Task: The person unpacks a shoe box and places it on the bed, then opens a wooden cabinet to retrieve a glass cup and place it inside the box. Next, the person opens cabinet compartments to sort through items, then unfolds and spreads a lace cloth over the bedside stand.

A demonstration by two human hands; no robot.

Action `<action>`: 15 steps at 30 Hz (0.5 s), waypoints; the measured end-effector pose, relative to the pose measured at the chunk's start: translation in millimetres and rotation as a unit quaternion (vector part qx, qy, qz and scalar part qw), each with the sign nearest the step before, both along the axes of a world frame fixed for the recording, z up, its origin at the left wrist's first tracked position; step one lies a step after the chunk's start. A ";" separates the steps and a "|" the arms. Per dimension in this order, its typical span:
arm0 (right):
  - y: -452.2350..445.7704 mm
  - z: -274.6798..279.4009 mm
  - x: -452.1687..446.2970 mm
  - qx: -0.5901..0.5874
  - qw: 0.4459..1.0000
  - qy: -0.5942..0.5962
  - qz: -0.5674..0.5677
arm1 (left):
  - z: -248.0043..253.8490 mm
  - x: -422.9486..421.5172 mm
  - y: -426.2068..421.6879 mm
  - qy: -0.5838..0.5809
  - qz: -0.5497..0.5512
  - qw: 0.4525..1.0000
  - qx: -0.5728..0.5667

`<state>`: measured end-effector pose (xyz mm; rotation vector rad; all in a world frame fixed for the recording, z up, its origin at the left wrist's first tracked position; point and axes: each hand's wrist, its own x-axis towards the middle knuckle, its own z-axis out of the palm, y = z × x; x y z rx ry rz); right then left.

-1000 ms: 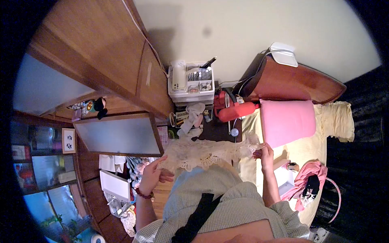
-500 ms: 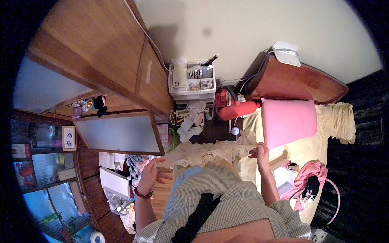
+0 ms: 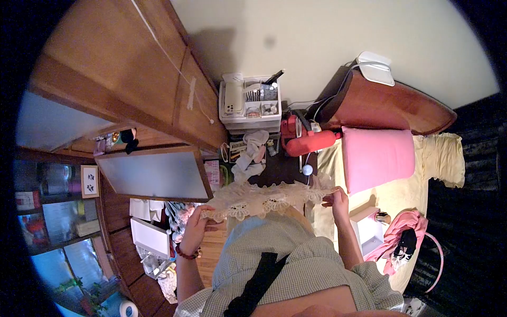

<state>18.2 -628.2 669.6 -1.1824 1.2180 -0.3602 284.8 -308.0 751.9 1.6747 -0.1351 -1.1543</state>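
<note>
A strip of cream lace trim (image 3: 266,201), sheer and scalloped along its near edge, stretches across in front of my waist. Its left end is pinched in my left hand (image 3: 194,230), which has a dark red bead bracelet (image 3: 187,253) at the wrist. At the other end my right hand (image 3: 338,205) grips the lace between thumb and fingers. The strip hangs between both hands, just beyond the checked dress (image 3: 274,248) with its black sash (image 3: 256,282).
Ahead stands a white organizer (image 3: 251,105), with a red cylinder (image 3: 311,143) beside it. An open cabinet door (image 3: 153,171) juts out at left. On the right, a bed holds a pink pillow (image 3: 379,158), a white box (image 3: 367,230) and pink cloth (image 3: 406,224).
The lace hangs a little differently, its scalloped edge showing flatter and more spread. My left hand has drawn its fingers in closer on the lace; my right hand has barely moved.
</note>
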 end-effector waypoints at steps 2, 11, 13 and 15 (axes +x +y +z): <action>-1.0 -0.7 0.7 0.004 1.000 0.002 -0.006 | -4.8 1.2 0.3 0.005 0.007 1.000 0.004; -10.2 9.7 6.2 -0.016 1.000 0.015 0.013 | 19.8 9.1 -19.7 -0.023 0.037 0.999 0.018; -12.1 14.6 11.5 -0.026 0.999 0.002 0.020 | 28.0 10.9 -29.2 -0.033 0.067 0.997 0.007; -18.3 8.5 10.8 -0.045 0.999 0.000 0.025 | 31.8 11.2 -38.4 -0.044 0.108 0.993 -0.036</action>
